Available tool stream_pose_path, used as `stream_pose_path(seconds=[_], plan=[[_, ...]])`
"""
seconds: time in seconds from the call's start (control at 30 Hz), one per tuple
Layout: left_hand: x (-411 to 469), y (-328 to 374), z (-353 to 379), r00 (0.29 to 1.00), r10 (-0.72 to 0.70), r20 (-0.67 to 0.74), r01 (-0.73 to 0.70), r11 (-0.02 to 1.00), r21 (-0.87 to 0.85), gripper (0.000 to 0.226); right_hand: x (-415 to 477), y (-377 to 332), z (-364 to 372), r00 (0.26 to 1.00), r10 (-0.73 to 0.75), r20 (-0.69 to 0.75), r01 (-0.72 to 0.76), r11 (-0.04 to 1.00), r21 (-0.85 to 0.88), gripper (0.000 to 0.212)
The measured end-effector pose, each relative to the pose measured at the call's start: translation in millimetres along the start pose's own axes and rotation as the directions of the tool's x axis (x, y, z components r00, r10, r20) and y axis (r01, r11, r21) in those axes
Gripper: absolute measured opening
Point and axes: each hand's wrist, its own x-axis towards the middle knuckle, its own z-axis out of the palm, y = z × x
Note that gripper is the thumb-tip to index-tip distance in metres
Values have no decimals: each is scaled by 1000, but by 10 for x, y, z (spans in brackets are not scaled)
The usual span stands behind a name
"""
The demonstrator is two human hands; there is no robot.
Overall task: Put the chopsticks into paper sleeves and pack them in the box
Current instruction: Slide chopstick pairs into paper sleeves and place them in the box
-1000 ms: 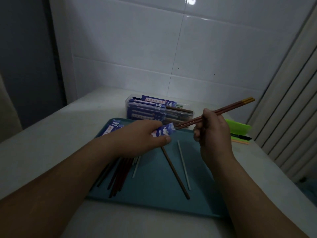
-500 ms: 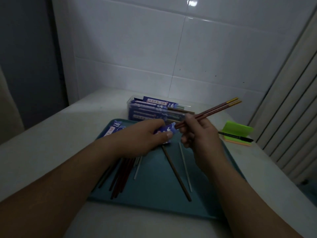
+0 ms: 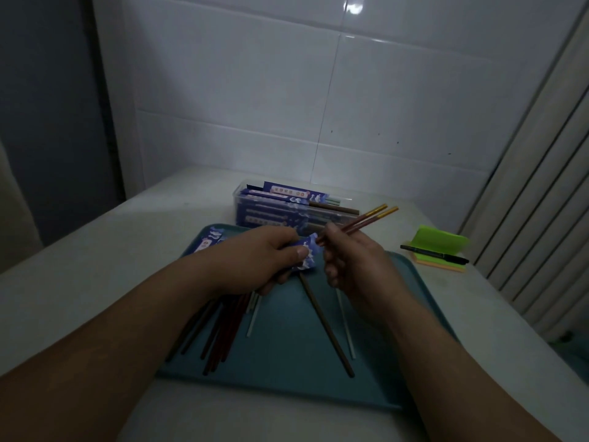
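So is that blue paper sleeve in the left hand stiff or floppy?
Probably floppy: the blue paper sleeve looks like thin paper, pinched flat under the thumb of the left hand. Likely very light too, being so slim. It could crease or tear if the chopsticks in the right hand go in crooked.

Illumination is dim and blue-grey, with a small glare spot on the tiled wall [image 3: 318, 97] at 12 o'clock, a paler patch on the table [image 3: 178, 212] near centre, soft shadows, wide-angle leaning of the ribbed panel [image 3: 541, 218] at 3 o'clock, and reduced sharpness toward 6 o'clock.
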Motion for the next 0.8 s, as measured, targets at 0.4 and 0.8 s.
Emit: stream_pose_path(seconds=[0.4, 0.8], plan=[[13, -34, -21, 998, -20, 67, 3, 968, 251, 35, 90, -54, -214, 913, -128, -387, 82, 988, -132, 23], [20, -95, 32, 996, 80, -28, -61, 904, 422, 31, 55, -55, -158, 961, -89, -262, 37, 979, -198, 19]])
